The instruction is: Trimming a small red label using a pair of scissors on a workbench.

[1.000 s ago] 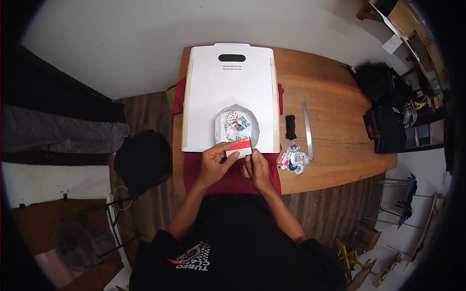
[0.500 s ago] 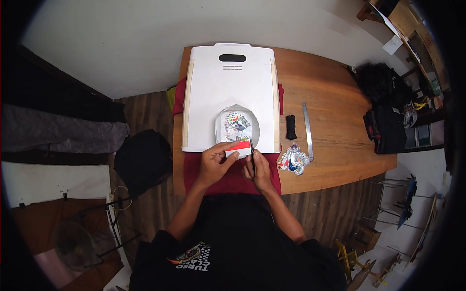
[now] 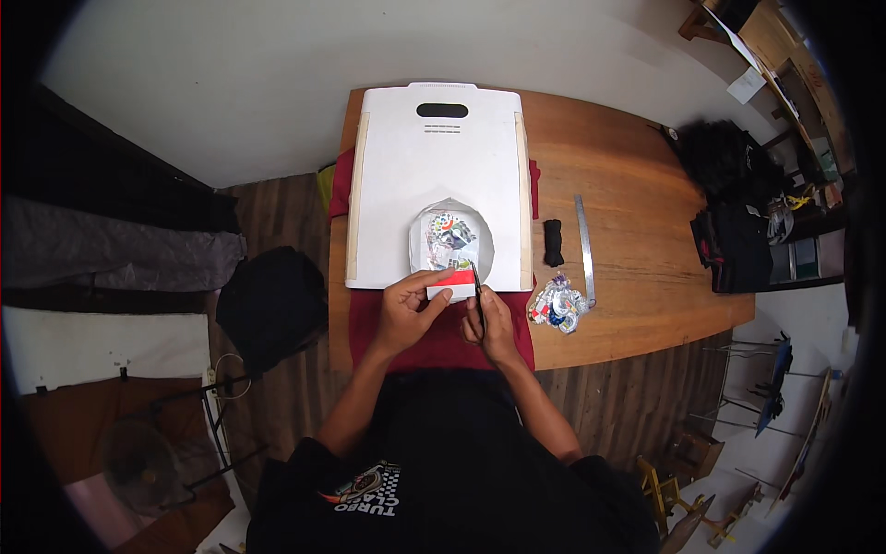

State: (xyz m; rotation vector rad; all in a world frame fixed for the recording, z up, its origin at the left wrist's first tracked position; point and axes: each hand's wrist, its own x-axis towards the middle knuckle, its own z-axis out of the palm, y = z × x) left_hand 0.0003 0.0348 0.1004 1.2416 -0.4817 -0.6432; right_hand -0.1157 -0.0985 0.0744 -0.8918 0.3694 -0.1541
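Observation:
Between thumb and fingers, my left hand (image 3: 406, 309) pinches a small red-and-white sticker (image 3: 451, 285). My right hand (image 3: 491, 325) is closed around a pair of dark scissors (image 3: 479, 294), whose blades point away from me along the sticker's right edge. Whether the blades are cutting into it is too small to tell. Just beyond both hands, a round see-through bag or tub (image 3: 491, 242) with colourful printed stickers (image 3: 449, 231) inside rests on the near part of a white panel (image 3: 388, 185).
The white panel lies over a dark red cloth (image 3: 369, 323) on a wooden table (image 3: 637, 231). To its right are a black rolled bundle (image 3: 553, 242), a metal ruler (image 3: 585, 245) and a pile of shiny cut stickers (image 3: 559, 305). Folded black clothes (image 3: 732, 245) sit at the table's right end.
The sticker has shifted slightly left against the scissors. Both hands otherwise stay almost in the same place.

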